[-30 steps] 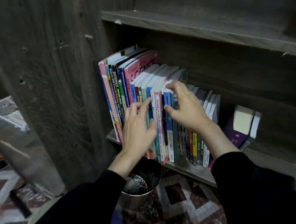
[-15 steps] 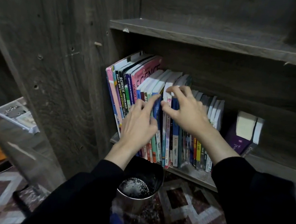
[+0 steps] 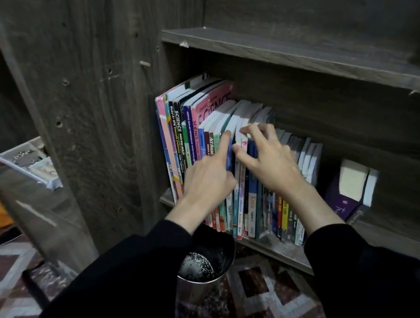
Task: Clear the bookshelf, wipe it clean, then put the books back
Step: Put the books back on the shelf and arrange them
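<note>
Fingers (image 3: pixel 259 132) of my right hand (image 3: pixel 270 165) hook over the tops of a few books (image 3: pixel 179 138) mid-row, thumb on a spine, pinching them. My left hand (image 3: pixel 208 183) grasps nothing: its index lies straight, wedged between two spines. The books stand packed on the lower shelf (image 3: pixel 279 251), with two purple ones (image 3: pixel 344 203) leaning apart at the right. I'd say I'm at the very start: nothing looks cleared and no cloth is in sight, so emptying, wiping and reshelving all remain. A metal can (image 3: pixel 202 274) stands on the floor below.
</note>
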The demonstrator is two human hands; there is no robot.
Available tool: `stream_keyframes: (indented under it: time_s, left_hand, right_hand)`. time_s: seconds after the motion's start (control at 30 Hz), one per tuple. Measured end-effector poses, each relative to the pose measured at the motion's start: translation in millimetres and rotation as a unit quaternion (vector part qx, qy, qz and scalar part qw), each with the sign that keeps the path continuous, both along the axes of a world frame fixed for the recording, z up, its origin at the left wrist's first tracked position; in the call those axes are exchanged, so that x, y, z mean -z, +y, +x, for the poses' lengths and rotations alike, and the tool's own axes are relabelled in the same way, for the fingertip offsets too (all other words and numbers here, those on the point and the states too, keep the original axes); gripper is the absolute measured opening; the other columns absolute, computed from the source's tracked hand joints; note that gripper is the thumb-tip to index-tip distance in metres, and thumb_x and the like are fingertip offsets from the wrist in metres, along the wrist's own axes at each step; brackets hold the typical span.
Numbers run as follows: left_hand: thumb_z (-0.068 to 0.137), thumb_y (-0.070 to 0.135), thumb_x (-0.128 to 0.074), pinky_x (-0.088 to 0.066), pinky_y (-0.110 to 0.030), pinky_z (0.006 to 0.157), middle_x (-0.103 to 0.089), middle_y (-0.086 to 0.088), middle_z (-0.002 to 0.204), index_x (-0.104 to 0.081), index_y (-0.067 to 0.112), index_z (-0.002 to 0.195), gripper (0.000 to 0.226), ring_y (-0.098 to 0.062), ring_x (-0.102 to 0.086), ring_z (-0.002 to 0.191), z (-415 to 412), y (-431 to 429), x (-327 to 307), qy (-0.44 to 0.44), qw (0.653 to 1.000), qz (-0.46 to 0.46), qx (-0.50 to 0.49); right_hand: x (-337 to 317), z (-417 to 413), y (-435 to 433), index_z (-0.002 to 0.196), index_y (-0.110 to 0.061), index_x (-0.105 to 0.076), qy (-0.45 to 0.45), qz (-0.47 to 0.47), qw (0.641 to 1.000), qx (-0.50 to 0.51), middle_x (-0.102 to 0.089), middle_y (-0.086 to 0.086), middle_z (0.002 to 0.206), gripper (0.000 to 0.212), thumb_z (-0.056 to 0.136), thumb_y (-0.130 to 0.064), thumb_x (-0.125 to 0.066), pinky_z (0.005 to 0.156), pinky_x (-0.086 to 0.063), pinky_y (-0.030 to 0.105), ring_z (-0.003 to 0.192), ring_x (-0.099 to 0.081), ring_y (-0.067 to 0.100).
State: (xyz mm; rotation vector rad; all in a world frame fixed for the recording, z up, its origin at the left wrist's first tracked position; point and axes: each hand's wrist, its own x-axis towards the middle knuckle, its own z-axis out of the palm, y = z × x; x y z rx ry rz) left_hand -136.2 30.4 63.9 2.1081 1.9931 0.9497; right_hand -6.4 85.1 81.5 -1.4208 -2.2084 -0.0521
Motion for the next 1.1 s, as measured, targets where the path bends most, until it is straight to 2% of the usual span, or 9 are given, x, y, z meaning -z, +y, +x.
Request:
stream_keyframes:
  time_s: [0.1, 0.17, 0.27, 0.4, 0.47, 0.57, 0.7, 0.93, 1.1]
  left_hand:
    - [0.088, 0.012, -0.049, -0.049, -0.034, 0.056, -0.06, -0.005, 0.067, -0.008, 0.027, 0.151, 0.076, -0.025, -0.06, 0.059, -9, -19, 12, -0.005, 1.0, 0.017, -0.02]
    - [0.091, 0.02, -0.049, -0.046, -0.036, 0.064, -0.064, -0.007, 0.088, -0.015, 0.028, 0.149, 0.068, -0.029, -0.063, 0.078, -14, -40, 22, -0.019, 0.998, 0.047, -0.031]
    - [0.089, 0.034, -0.048, -0.053, -0.038, 0.068, -0.059, -0.008, 0.104, -0.033, 0.024, 0.132, 0.046, -0.029, -0.061, 0.094, -11, -72, 40, -0.041, 0.985, 0.168, -0.006]
    - [0.089, 0.042, -0.062, -0.053, -0.043, 0.082, -0.061, -0.013, 0.118, -0.023, 0.039, 0.13, 0.056, -0.03, -0.063, 0.098, -7, -62, 51, -0.192, 0.97, 0.151, -0.006]
    - [0.089, 0.034, -0.064, -0.053, -0.038, 0.078, -0.068, -0.017, 0.105, -0.015, 0.04, 0.139, 0.07, -0.028, -0.067, 0.084, 0, -53, 51, -0.236, 0.961, 0.143, 0.008]
    - [0.094, 0.022, -0.06, -0.05, -0.036, 0.059, -0.065, -0.007, 0.066, -0.025, 0.031, 0.144, 0.062, -0.02, -0.06, 0.053, 6, -48, 48, -0.274, 0.949, 0.152, -0.022]
    - [0.092, 0.022, -0.062, -0.05, -0.045, 0.052, -0.062, -0.005, 0.063, -0.036, 0.038, 0.13, 0.048, -0.019, -0.059, 0.05, -4, -65, 40, -0.276, 0.944, 0.176, -0.048]
    - [0.09, 0.026, -0.056, -0.051, -0.039, 0.04, -0.067, -0.009, 0.069, -0.043, 0.032, 0.114, 0.029, -0.018, -0.063, 0.054, -17, -100, 20, -0.23, 0.937, 0.258, -0.053]
    - [0.087, 0.019, -0.062, -0.046, -0.021, 0.048, -0.058, 0.013, 0.069, -0.051, 0.025, 0.106, 0.022, -0.013, -0.062, 0.067, -25, -114, -12, -0.206, 0.923, 0.32, -0.058]
  right_hand:
    - [0, 1, 2, 0.128, -0.031, -0.039, -0.014, -0.011, 1.0, 0.0, -0.036, 0.003, 0.138, 0.044, 0.094, -0.059, -0.037, 0.083, -0.037, 0.041, 0.107, -0.055, 0.038]
    - [0, 0, 1, 0.128, -0.03, -0.039, -0.015, -0.013, 1.0, -0.003, -0.036, 0.003, 0.138, 0.045, 0.095, -0.059, -0.036, 0.086, -0.038, 0.043, 0.107, -0.055, 0.039]
    - [0, -1, 1, 0.128, -0.03, -0.038, -0.012, -0.018, 1.0, -0.003, -0.035, 0.003, 0.139, 0.046, 0.094, -0.061, -0.035, 0.089, -0.039, 0.046, 0.108, -0.055, 0.04]
    - [-2, -2, 1, 0.13, -0.031, -0.037, -0.015, -0.023, 1.0, -0.003, -0.034, 0.003, 0.14, 0.048, 0.094, -0.062, -0.034, 0.09, -0.041, 0.046, 0.109, -0.055, 0.041]
    - [-2, -1, 0, 0.131, -0.03, -0.037, -0.013, -0.022, 1.0, -0.006, -0.034, 0.004, 0.14, 0.049, 0.094, -0.062, -0.033, 0.089, -0.041, 0.046, 0.108, -0.056, 0.04]
    - [-2, -1, 0, 0.132, -0.031, -0.036, -0.014, -0.024, 1.0, -0.004, -0.033, 0.003, 0.142, 0.049, 0.094, -0.062, -0.033, 0.087, -0.04, 0.044, 0.108, -0.056, 0.04]
    - [-3, 0, 0, 0.134, -0.029, -0.036, -0.01, -0.026, 1.0, -0.007, -0.034, 0.003, 0.14, 0.05, 0.095, -0.061, -0.033, 0.079, -0.034, 0.039, 0.105, -0.055, 0.041]
    - [-3, 0, 2, 0.136, -0.038, -0.032, 0.013, -0.07, 0.997, -0.031, -0.026, -0.001, 0.15, 0.052, 0.093, -0.065, -0.033, 0.096, -0.037, 0.045, 0.122, -0.049, 0.036]
    - [-12, 13, 0, 0.149, -0.038, -0.015, -0.003, -0.148, 0.986, -0.072, -0.009, -0.006, 0.161, 0.079, 0.088, -0.045, -0.064, 0.112, -0.026, 0.048, 0.14, -0.031, 0.024]
